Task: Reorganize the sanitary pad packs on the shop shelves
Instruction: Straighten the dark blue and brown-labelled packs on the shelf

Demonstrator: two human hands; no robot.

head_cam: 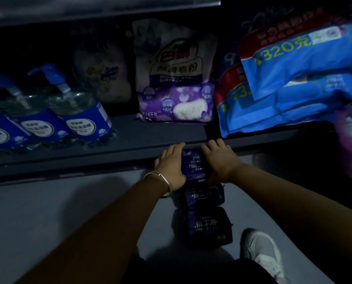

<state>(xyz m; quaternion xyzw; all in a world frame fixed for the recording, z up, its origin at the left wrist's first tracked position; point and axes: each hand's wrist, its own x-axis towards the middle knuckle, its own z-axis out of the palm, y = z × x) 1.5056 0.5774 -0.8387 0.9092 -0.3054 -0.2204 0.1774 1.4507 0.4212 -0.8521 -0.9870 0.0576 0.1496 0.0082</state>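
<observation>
Squeezing a dark navy soft-plastic pad pack (192,165) between them at centre frame, against the grey shelf's front edge (89,158), the left hand (171,165) and right hand (220,162) press its sides. Two matching packs (207,210) lie below on the floor. Loose pressure could drop it; the leaning blue bags (294,83) at upper right may slide.

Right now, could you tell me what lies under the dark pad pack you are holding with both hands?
Under the top pad pack, gripped by the left hand and right hand, two more dark packs show, reaching toward the floor. Anything beneath those is hidden.
</observation>
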